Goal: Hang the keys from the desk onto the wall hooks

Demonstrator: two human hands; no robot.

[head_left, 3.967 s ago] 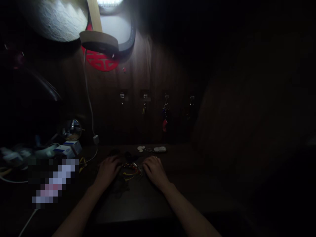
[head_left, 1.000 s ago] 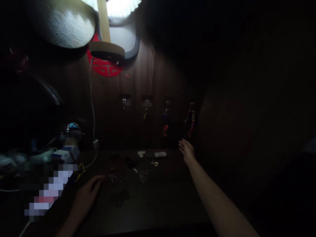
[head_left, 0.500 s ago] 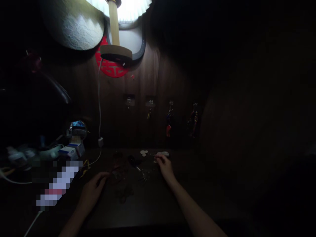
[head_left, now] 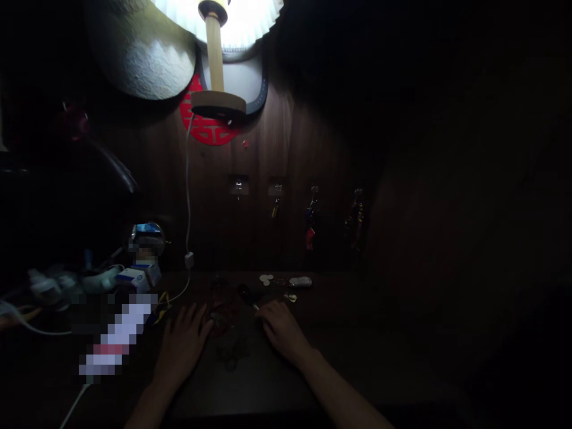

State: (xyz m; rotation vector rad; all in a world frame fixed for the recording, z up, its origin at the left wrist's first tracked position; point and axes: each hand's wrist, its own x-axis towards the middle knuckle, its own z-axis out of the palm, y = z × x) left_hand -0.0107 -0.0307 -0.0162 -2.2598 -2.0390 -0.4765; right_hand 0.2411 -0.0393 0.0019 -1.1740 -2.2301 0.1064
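My left hand (head_left: 181, 348) is lying palm-down on the dark tabletop (head_left: 277, 381) with its fingers spread wide and nothing in its grip, and my right hand (head_left: 283, 330) is resting beside it, fingers loosely together and pointing left. I'm seeing nothing held there, but the right fingertips are curling out of my sight, so I can't tell whether they're pinching something small. Between the hands, a tangle of dark cord (head_left: 227, 325) is lying right at the left fingertips, and in this gloom I can't tell whether they're touching it. A black key fob (head_left: 245, 293) with a metal key (head_left: 255, 307) is sitting just beyond the right fingertips. Farther off, toward the wall, I'm making out small pale discs (head_left: 266, 279), a white fob (head_left: 300, 282) and a small brass tag (head_left: 291, 298). Keychains (head_left: 311, 217) are hanging on the wood-panelled wall (head_left: 286, 161). Off to the left, a white box (head_left: 138, 279) is standing near a yellow cord (head_left: 161, 307), while a pixelated object (head_left: 117, 336) is blocked out. The low light is swallowing the tangle's colours and the table's edges, and the right of the scene is fading to black.
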